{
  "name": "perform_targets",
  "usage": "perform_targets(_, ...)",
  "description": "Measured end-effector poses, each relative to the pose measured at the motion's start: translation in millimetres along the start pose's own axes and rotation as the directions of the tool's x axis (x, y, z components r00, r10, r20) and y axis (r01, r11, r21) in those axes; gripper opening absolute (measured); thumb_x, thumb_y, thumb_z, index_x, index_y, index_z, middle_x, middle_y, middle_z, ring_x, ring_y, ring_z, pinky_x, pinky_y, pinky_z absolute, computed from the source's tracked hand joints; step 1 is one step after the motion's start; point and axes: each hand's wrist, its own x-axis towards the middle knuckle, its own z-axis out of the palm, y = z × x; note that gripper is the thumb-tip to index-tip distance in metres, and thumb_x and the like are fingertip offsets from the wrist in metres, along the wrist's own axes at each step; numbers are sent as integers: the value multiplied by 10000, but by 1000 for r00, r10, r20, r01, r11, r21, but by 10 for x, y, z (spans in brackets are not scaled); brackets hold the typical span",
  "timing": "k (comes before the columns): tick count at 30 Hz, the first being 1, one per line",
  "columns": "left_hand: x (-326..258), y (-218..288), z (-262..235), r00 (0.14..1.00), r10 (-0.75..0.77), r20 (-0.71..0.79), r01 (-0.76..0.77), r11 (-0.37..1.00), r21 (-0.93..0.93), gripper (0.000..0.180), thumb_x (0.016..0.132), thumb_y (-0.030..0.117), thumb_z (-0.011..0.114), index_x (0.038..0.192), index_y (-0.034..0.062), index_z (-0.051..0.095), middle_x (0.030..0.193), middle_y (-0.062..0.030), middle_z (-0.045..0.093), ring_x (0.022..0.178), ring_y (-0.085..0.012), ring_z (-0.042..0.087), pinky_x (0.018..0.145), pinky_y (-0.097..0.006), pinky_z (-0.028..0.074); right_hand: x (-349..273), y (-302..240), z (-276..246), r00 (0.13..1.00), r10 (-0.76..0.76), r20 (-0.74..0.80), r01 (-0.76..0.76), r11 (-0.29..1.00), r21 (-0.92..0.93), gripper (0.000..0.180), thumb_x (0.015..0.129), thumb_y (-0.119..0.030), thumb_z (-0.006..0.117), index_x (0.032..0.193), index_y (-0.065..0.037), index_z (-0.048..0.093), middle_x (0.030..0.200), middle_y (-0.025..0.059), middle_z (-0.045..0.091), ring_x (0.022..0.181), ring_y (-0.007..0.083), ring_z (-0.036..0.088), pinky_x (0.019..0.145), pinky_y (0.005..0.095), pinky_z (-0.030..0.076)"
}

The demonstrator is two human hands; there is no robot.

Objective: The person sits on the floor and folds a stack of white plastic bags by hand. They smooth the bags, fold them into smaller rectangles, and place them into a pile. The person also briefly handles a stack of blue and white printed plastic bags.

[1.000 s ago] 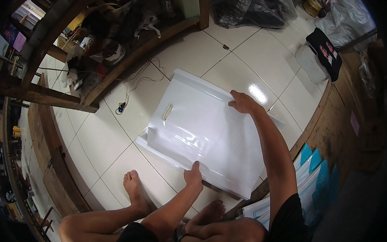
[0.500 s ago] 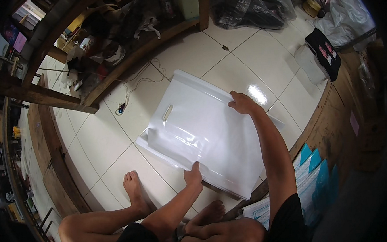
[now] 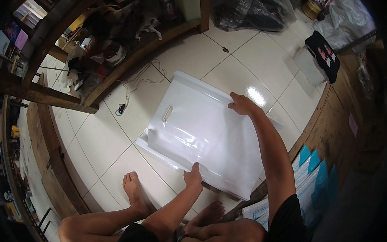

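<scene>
A glossy white plastic bag (image 3: 216,137) with a slot-shaped handle hole lies spread in front of me, its long side edges folded or curled up. My left hand (image 3: 193,176) grips the near edge, thumb on top and the other fingers hidden beneath. At the far right edge, my right hand (image 3: 242,104) pinches the plastic, with its fingertips partly out of sight. Whether this is one bag or several layers, I cannot tell.
White floor tiles surround the bag, and my bare feet (image 3: 130,180) are close by. Packs in white and turquoise (image 3: 305,176) lie at my right. A wooden shelf (image 3: 144,48) stands far left, thin wires (image 3: 144,79) before it. Dark plastic-wrapped goods (image 3: 253,8) sit at the back.
</scene>
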Motion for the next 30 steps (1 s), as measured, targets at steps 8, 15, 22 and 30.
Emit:
perform_targets(8, -68, 42, 28, 1000, 18, -6, -18, 1000, 3, 403, 847, 176, 608, 1159, -63, 518, 1075, -142, 599, 949, -235, 565, 828, -336, 439, -19, -22, -45, 999, 25, 35, -25, 1000, 8, 384, 871, -271, 541, 1110, 18, 462, 1113, 240, 576, 1064, 368, 548, 877, 438, 447)
perform_targets(15, -87, 58, 20, 999, 40, 3, -40, 999, 7, 392, 855, 169, 599, 1161, -65, 523, 1083, -140, 599, 953, -229, 567, 826, -339, 440, -12, -37, -40, 999, 30, 24, -31, 999, 29, 398, 861, -286, 533, 1120, 9, 469, 1098, 234, 583, 1047, 366, 556, 875, 439, 449)
perform_targets(22, -116, 42, 21, 995, 96, 2, -96, 995, -34, 377, 871, 152, 587, 1173, -59, 507, 1098, -132, 589, 964, -219, 558, 831, -321, 437, -12, 10, 54, 998, -27, -59, 26, 1000, -15, 316, 879, -271, 520, 1067, -21, 479, 1058, 196, 597, 1022, 361, 563, 849, 442, 460)
perform_targets(30, -393, 222, 48, 991, 118, 57, -114, 991, -68, 334, 874, 143, 583, 1132, -57, 515, 1075, -121, 585, 952, -200, 551, 835, -314, 436, -216, -158, 4, 988, -35, -152, 26, 998, -61, 249, 881, -240, 534, 998, -29, 473, 1016, 171, 609, 980, 347, 580, 803, 448, 476)
